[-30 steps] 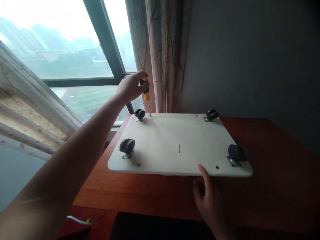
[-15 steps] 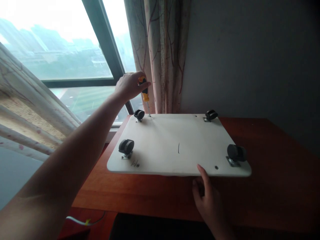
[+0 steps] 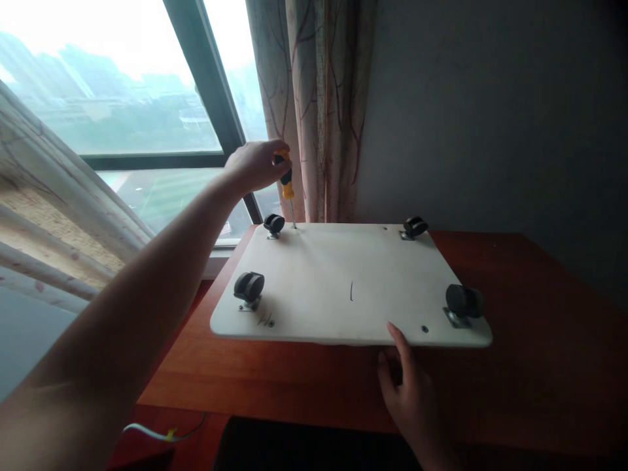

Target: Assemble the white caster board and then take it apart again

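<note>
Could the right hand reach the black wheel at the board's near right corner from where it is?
Probably yes: the right hand is at the near edge of the white board, to the left of that black wheel, and nothing upright stands between them.

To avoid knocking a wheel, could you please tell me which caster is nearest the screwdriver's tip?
It is the far-left caster, beside the screwdriver; the near-left caster, far-right caster and near-right caster stand farther off.

reddish-brn wood tbl [image 3: 294,379] w/ wht board [image 3: 314,281] on top, blk casters [image 3: 249,286] up
</note>
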`<state>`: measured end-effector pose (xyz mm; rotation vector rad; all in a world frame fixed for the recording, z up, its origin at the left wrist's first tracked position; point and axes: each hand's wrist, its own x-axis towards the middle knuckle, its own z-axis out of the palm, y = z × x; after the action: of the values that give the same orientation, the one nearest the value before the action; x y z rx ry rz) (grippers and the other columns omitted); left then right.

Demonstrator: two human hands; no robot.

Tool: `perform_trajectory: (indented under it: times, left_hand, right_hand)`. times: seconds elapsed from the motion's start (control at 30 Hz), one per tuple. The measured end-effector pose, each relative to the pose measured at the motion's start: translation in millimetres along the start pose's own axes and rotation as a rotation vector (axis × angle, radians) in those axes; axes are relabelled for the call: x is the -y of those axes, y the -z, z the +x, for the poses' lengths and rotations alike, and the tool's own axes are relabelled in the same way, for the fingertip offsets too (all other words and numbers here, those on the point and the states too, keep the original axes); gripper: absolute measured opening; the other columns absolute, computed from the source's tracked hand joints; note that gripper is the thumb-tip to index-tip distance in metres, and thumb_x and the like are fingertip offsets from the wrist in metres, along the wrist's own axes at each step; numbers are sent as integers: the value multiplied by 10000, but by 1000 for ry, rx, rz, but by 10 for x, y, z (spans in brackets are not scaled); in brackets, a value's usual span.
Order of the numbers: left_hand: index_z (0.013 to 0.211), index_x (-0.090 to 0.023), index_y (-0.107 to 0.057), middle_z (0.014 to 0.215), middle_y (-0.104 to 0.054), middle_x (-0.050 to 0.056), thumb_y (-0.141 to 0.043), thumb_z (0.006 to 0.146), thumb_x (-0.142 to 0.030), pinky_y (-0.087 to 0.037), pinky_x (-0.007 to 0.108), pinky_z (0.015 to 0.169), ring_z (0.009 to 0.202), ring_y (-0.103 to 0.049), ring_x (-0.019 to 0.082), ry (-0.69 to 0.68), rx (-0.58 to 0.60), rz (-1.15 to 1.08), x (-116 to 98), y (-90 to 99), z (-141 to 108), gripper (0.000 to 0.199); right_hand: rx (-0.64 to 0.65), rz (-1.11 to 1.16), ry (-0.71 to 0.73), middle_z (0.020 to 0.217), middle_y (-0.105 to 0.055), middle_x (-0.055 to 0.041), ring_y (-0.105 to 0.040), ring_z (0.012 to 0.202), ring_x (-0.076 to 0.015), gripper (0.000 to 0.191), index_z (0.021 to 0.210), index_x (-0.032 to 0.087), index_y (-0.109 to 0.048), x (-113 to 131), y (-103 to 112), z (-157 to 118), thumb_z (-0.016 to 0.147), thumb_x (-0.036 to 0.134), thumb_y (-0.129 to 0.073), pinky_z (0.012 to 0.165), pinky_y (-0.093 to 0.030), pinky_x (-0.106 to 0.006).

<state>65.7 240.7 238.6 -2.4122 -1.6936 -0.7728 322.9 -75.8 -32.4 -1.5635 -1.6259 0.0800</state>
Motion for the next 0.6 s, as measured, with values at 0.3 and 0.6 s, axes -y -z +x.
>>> perform_trajectory:
  times: [0.3,0.6]
  left_hand:
    - [1304,-265,-625,1023,-714,75,-703,802,-402,-508,386,836,918,-669,262,-15,39,-146,38,2,28,526]
    - [1152,-326,-705,1011,-718,76,-691,812,-490,-506,451,824,1009,-665,334,5,-61,69,-15,-41,-66,378]
  right_hand:
    - [12,11,-10,1137,-763,-122,-775,921,-219,475,1470,169,-462,7,3,2,1005,267,-477,737,-636,-263]
    - [50,31,-81,1033,-779,-113,-779,883,-238,485,1467,170,-473,-6,-4,-26,1002,310,-470,718,-641,-294]
